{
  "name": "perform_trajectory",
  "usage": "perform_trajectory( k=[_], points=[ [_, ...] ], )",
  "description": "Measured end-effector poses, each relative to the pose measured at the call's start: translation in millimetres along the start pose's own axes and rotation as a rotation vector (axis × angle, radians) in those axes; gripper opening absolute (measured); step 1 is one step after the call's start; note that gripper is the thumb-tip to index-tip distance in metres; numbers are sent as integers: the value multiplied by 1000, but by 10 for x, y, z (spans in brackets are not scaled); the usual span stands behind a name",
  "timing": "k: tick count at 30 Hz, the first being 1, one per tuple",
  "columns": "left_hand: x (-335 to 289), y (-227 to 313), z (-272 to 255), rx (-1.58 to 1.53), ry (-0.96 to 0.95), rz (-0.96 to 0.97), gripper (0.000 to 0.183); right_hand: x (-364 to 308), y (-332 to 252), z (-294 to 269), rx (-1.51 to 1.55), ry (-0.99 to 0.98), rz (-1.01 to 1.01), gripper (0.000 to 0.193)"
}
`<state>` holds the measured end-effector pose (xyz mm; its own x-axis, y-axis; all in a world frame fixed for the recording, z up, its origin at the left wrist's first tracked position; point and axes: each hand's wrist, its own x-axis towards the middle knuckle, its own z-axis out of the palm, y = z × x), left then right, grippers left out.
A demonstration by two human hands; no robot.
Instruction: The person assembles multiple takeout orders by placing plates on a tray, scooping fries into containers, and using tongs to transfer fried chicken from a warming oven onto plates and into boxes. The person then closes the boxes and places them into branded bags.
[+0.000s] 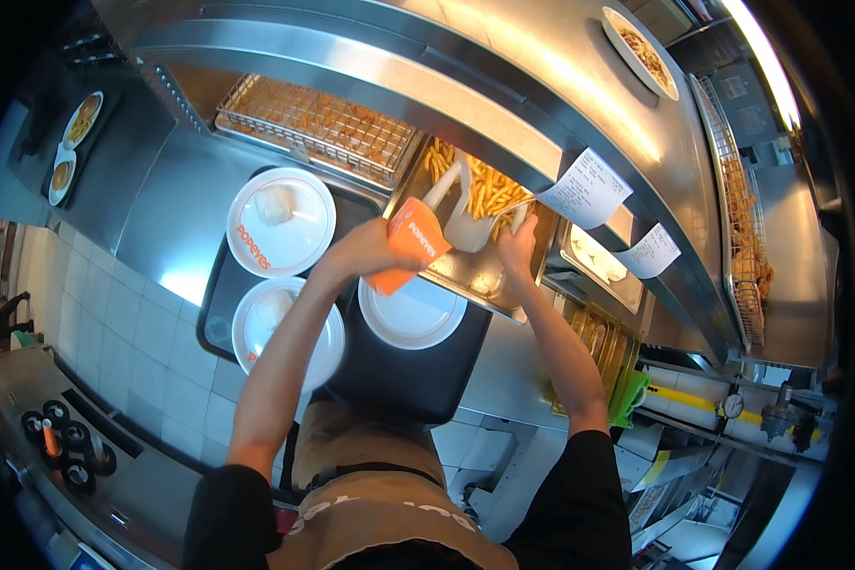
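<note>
My left hand (369, 249) is closed around an orange paper fries carton (413, 233), held over the near left corner of a metal pan (463, 274). My right hand (517, 245) grips one handle of a pale fry scoop (467, 231) in that pan. The scoop's other handle rises close to the carton. French fries (492, 185) are heaped at the pan's far side, against and behind the scoop. Whether fries are inside the carton cannot be made out.
Two white plates (315, 237) (331, 347), each bearing a small whitish item, and a third plate (413, 318) rest on dark trays (418, 385). Wire racks of fried food (318, 123) stand behind. Paper slips (584, 190) hang from the overhead shelf (427, 71).
</note>
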<state>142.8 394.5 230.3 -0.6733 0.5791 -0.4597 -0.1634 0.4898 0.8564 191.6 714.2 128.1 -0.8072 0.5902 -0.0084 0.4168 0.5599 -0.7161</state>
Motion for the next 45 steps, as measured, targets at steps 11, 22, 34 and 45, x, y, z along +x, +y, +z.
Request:
perform_trajectory(
  k=[11, 22, 34, 45],
  points=[
    [688, 152, 277, 208, -157, -138, 65, 591, 414, 168, -11, 80, -39, 47],
    [1332, -380, 825, -376, 39, 45, 102, 606, -283, -30, 256, -24, 115, 58],
    [1306, -359, 852, -655, -40, 63, 94, 801, -346, -18, 377, -131, 177, 34],
    [1367, -386, 869, -683, 13, 170, 89, 877, -330, -6, 423, -124, 255, 11]
  ],
)
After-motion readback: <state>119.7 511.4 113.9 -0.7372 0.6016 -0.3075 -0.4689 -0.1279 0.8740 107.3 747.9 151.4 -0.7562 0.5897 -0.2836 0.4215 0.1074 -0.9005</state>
